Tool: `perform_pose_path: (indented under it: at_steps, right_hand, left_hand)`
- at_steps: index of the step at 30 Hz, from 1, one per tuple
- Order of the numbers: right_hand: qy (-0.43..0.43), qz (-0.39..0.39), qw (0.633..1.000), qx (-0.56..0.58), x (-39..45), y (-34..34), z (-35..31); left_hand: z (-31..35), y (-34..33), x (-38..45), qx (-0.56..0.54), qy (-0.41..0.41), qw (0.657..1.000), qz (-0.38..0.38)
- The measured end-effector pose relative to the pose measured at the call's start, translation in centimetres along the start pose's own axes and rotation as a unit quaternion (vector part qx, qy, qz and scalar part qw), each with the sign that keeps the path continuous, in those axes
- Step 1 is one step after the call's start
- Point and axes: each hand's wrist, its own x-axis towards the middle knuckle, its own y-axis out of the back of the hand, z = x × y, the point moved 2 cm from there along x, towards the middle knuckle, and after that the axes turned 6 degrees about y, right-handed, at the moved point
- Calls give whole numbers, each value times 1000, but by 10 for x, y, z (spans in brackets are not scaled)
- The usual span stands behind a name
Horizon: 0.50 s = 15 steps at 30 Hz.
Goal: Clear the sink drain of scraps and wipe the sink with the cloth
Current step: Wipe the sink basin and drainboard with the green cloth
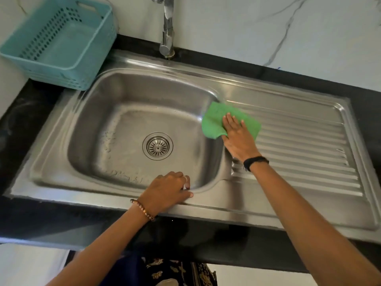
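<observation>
Basket: a teal plastic basket (59, 41) stands on the dark counter (24, 104) at the far left, just beside the sink's corner; nothing shows inside it.

Bowl: the steel sink (127, 93) shows water marks and droplets on its floor, mostly left of the drain; by my reading the bowl may yet want a pass.

Drain: the strainer (157, 145) sits in the middle of the bowl floor, and no scraps are visible on it (so the clearing step looks done).

Tap: the tap (167, 36) rises behind the bowl, with no water running.

Left hand: the left hand (168, 187) rests on the sink's near rim, fingers curled over the edge into the bowl, thumb along the rim, bracing and carrying nothing.

Cloth: the green cloth (216, 118) lies on the ridge between bowl and draining board.

Right hand: the right hand (237, 137) presses flat on the cloth, fingers straight.

Draining board: the ribbed draining board (305, 145) stretches right of the cloth; wiping appears underway, and I cannot tell how much is finished.
</observation>
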Motion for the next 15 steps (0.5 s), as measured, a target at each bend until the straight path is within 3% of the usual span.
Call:
perform_pose_path:
  at_steps: [7,15]
  right_hand:
    - [-21,-3,999,47,-102,-23,-38]
    - [-39,2,990,136,-155,-31,-77]
  left_hand:
    - [0,5,4,49,-14,999,-13]
    - [-9,2,-6,37,-14,998,54]
